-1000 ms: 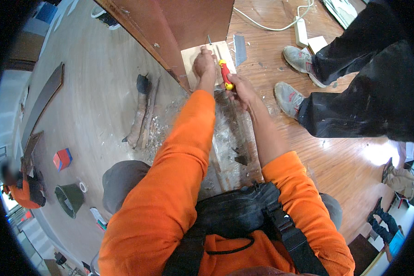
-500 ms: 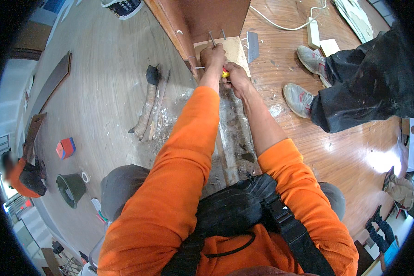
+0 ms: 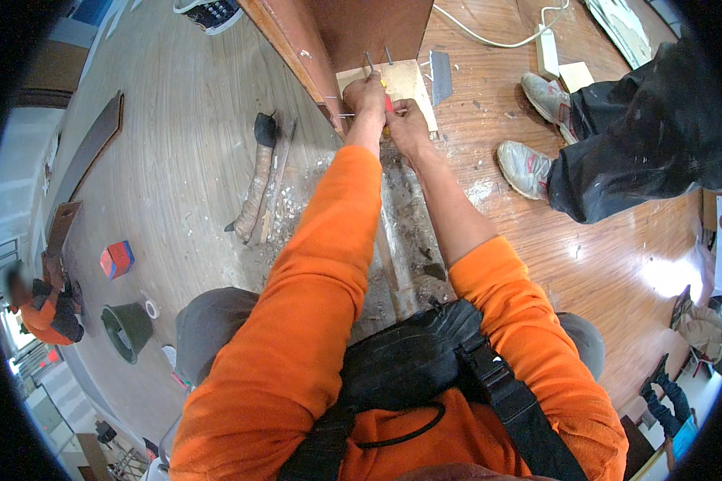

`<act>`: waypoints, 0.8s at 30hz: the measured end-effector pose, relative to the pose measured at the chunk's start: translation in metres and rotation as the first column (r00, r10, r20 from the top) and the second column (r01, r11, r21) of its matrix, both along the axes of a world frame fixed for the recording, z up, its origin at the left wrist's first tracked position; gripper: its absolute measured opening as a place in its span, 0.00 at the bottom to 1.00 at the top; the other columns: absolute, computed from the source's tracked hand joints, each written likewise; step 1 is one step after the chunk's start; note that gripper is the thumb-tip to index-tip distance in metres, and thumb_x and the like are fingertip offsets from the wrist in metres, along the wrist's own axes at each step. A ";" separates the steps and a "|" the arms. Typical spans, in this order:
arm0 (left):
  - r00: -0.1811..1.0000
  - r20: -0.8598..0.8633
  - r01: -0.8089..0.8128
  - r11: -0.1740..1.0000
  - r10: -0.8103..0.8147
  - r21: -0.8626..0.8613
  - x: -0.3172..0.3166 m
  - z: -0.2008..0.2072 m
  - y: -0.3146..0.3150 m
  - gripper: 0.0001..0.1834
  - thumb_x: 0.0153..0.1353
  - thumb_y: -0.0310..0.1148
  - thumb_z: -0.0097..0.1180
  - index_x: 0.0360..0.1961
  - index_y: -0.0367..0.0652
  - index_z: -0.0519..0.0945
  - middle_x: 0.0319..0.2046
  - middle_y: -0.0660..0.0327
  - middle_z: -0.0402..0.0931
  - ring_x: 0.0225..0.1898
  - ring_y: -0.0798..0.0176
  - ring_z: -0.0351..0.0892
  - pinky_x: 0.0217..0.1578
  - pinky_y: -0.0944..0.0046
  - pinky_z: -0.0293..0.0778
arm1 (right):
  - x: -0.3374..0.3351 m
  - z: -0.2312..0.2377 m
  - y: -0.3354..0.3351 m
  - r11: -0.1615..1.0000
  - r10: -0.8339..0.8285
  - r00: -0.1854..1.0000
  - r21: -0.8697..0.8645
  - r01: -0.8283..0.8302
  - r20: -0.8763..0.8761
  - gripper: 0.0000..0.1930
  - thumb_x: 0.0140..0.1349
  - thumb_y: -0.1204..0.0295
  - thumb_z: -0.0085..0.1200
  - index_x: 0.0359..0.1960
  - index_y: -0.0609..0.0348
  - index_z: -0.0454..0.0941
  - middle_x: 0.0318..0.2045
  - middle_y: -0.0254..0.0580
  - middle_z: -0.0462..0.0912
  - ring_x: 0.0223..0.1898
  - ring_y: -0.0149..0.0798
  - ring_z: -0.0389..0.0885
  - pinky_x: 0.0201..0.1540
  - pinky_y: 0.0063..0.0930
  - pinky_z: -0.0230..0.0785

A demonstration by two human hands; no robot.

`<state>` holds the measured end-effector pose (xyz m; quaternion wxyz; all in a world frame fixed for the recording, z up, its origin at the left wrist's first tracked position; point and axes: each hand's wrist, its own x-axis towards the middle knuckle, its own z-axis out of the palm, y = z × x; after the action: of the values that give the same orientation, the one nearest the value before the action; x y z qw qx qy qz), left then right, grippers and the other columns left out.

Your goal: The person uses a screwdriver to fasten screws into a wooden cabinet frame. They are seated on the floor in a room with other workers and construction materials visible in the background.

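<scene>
Step in hand, prob: working red/yellow screwdriver (image 3: 389, 105) at pale board (image 3: 413, 86) by brown panel (image 3: 369, 32). Next move prob calls for RH (image 3: 409, 124) holding driver in line, LH (image 3: 364, 98) bracing. Driver pos: handle pinched in RH fingers, between the hands, right beside LH; tip hidden. LH fingers curled, can't tell if gripping anything. Upper metal pins (image 3: 389, 55) stand just beyond LH; side pins (image 3: 346, 115) just left of it. Screws vs nails: can't tell.

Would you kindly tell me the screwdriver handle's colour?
The handle is red and yellow, seen in the head view.
</scene>
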<state>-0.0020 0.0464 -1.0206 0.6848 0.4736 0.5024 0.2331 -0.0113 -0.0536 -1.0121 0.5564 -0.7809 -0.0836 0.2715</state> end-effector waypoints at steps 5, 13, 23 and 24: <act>0.996 -0.090 0.041 0.988 -0.027 0.150 -0.011 -0.024 0.010 0.20 0.58 0.41 0.59 0.28 0.29 0.81 0.24 0.52 0.79 0.26 0.59 0.78 0.25 0.59 0.73 | -0.011 0.029 0.003 0.900 0.149 0.928 -0.435 0.015 0.342 0.20 0.53 0.64 0.58 0.45 0.55 0.68 0.36 0.52 0.79 0.41 0.55 0.80 0.42 0.47 0.70; 0.990 -0.035 0.138 0.988 -0.136 0.066 -0.010 -0.006 0.005 0.22 0.58 0.43 0.59 0.31 0.27 0.80 0.25 0.53 0.80 0.24 0.62 0.78 0.26 0.62 0.73 | -0.013 0.023 -0.001 0.907 0.188 0.838 -0.418 0.051 0.512 0.20 0.56 0.63 0.56 0.46 0.58 0.67 0.36 0.48 0.77 0.40 0.53 0.80 0.42 0.49 0.70; 0.996 0.070 0.062 0.969 -0.046 -0.238 -0.002 -0.010 0.007 0.15 0.67 0.39 0.38 0.40 0.42 0.74 0.29 0.55 0.78 0.24 0.60 0.72 0.22 0.60 0.70 | 0.004 0.012 -0.030 0.934 0.341 0.757 0.289 -0.208 -0.558 0.17 0.67 0.55 0.43 0.43 0.56 0.71 0.28 0.35 0.79 0.24 0.28 0.74 0.28 0.23 0.67; 0.997 0.062 0.065 0.963 -0.051 -0.260 -0.002 -0.011 0.010 0.16 0.67 0.39 0.36 0.41 0.42 0.74 0.29 0.55 0.78 0.24 0.60 0.73 0.22 0.60 0.69 | 0.003 0.014 -0.026 0.936 0.342 0.777 0.261 -0.234 -0.529 0.17 0.67 0.55 0.43 0.43 0.56 0.71 0.27 0.35 0.78 0.24 0.28 0.74 0.28 0.23 0.67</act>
<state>-0.0040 0.0560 -1.0316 0.7613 0.3871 0.4957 0.1574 -0.0085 -0.0800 -0.9984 0.5762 -0.5887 -0.0578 0.5640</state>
